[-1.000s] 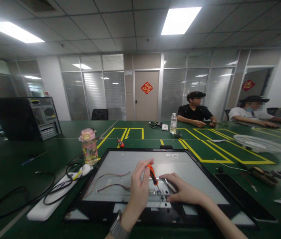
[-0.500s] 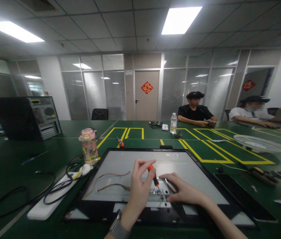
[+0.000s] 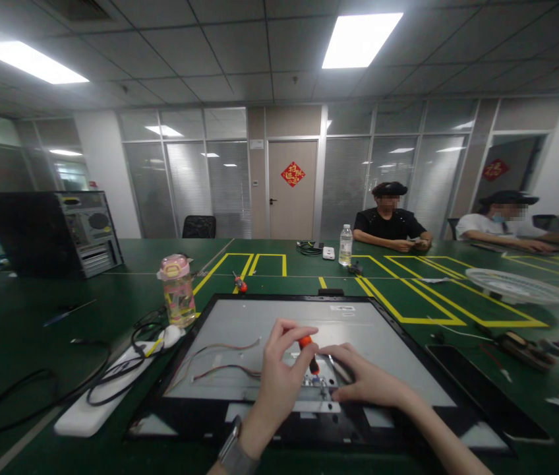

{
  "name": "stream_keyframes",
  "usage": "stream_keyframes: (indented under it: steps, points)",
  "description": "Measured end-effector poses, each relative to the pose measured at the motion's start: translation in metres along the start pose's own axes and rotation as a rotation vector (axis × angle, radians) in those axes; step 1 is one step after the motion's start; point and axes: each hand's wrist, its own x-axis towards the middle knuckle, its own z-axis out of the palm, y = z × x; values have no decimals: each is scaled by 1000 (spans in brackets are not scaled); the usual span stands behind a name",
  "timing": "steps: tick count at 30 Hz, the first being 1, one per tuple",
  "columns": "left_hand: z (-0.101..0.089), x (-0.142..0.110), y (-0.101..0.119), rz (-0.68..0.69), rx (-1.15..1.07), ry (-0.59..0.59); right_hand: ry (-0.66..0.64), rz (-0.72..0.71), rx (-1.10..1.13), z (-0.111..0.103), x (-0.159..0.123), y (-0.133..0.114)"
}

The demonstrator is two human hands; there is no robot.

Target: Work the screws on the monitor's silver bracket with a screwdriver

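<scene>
My left hand (image 3: 282,369), with a watch on the wrist, is closed round the orange-and-black handle of a screwdriver (image 3: 314,365). The tool stands nearly upright over a small circuit board (image 3: 326,380) with a blue connector; its tip is hard to make out. Curved over the right side of that board, my right hand (image 3: 358,376) grips it between thumb and fingers, which partly hide it. Both hands are above a large flat display panel (image 3: 240,316), back side up, with a black frame. Thin coloured wires (image 3: 225,371) lie on the panel to the left.
Left of the panel are a power strip (image 3: 96,396) with black cables and a pink-lidded bottle (image 3: 178,290). A computer case (image 3: 37,234) stands farther left. A dark slab (image 3: 487,396) lies at right. Across the table sit a person (image 3: 389,221) and others.
My left hand has shifted slightly right, and the screwdriver has become more upright. The fingers now cover more of its handle. My right hand stays in place.
</scene>
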Motion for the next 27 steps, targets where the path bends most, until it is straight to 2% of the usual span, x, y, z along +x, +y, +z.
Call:
stream_keyframes:
  steps: [6,11,16,22,27]
  points:
    - [-1,-1,4,10,-86,-96,-3,8,1,0,1,-2]
    - [1,-2,-3,10,-22,-14,-5,17,1,0,1,-3]
    - [-1,-1,-1,10,-61,-69,-4,21,8,0,0,-3]
    - [0,-1,0,-14,-20,-11,-5,30,-4,0,0,-3]
    - [-1,0,2,-36,-89,-28,-1,29,-5,0,0,-2]
